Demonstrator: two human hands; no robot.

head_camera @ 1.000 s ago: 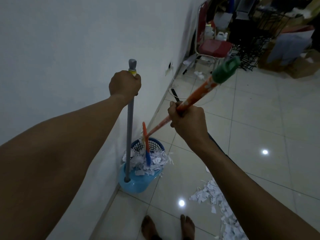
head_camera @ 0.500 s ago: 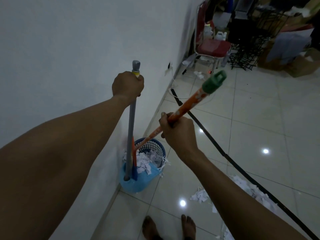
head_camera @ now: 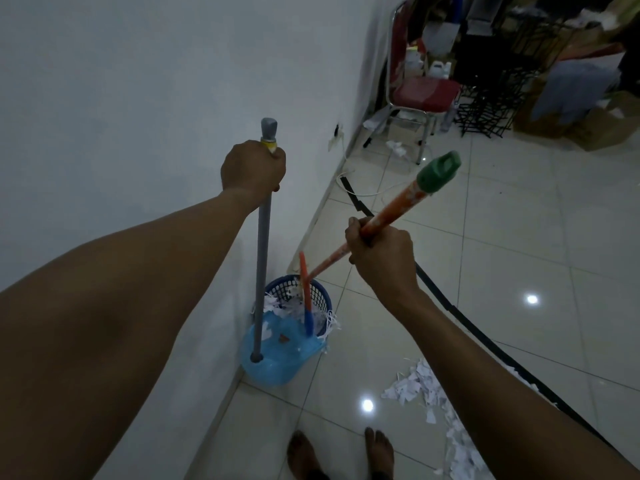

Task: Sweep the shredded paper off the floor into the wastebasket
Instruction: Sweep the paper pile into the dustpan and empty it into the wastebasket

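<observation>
My left hand (head_camera: 253, 167) grips the top of a grey pole (head_camera: 263, 258) that runs down to a light blue dustpan (head_camera: 280, 355), tilted over a dark blue wastebasket (head_camera: 322, 296) against the wall. Shredded paper (head_camera: 287, 304) fills the basket. My right hand (head_camera: 379, 249) grips an orange broom handle (head_camera: 398, 206) with a green cap. The broom's orange-and-blue head (head_camera: 306, 299) reaches into the basket. More shredded paper (head_camera: 429, 396) lies on the tiles at the lower right.
A white wall (head_camera: 138, 81) runs along the left. A black cable (head_camera: 450, 306) crosses the tiled floor diagonally. A red chair (head_camera: 422, 91), wire racks and boxes stand at the back right. My bare feet (head_camera: 343, 455) are at the bottom.
The broom handle swung left toward the dustpan pole and has swung back right. Its head moved from beside the pole to the middle of the basket. My left hand held still.
</observation>
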